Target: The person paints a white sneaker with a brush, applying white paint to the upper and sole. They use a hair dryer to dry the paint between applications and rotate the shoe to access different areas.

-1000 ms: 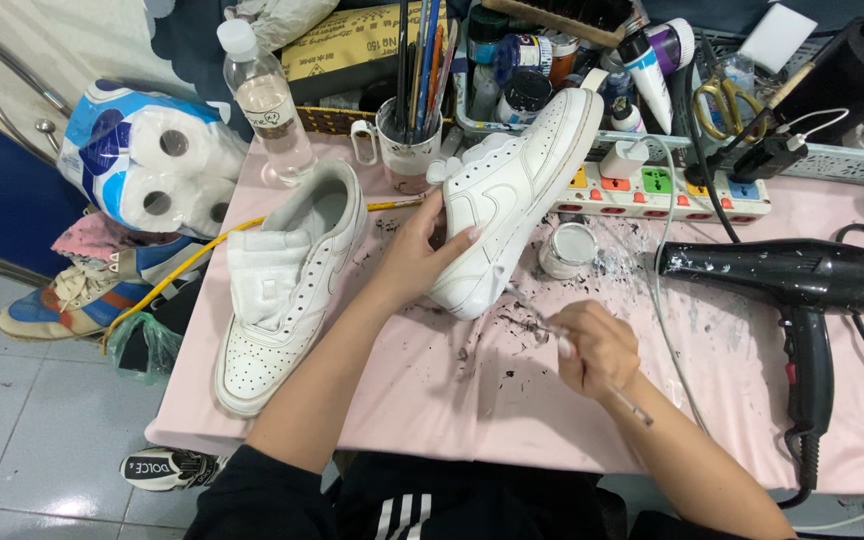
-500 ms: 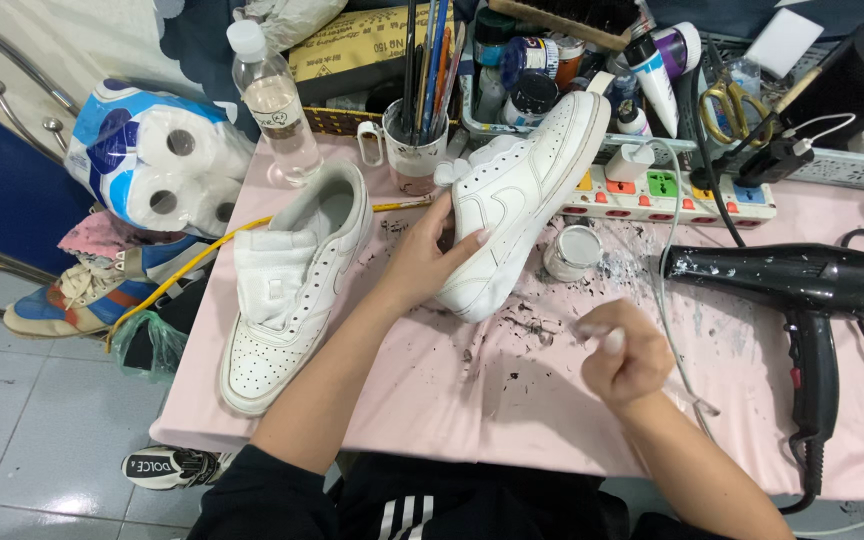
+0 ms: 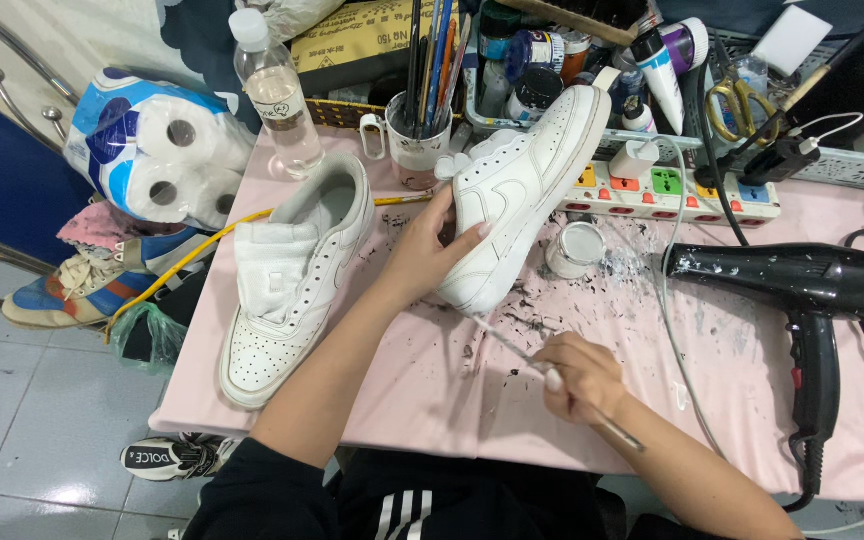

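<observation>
Your left hand (image 3: pixel 430 255) grips the light, bendy white sneaker (image 3: pixel 517 195) by its firm side, while your right hand (image 3: pixel 577 378) pinches a thin paintbrush (image 3: pixel 512 348).

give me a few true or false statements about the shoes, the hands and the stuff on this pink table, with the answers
1. The left hand holds a white shoe tilted up on the pink table. True.
2. The right hand holds a pair of scissors. False: it holds a thin brush whose tip points at the held shoe's edge.
3. A second white shoe lies flat on the table to the left of the held one. True.
4. The black hair dryer is in the left hand. False: it lies on the table at the right, with no hand on it.
5. The small paint pot stands on the floor. False: it stands on the table beside the held shoe.
</observation>
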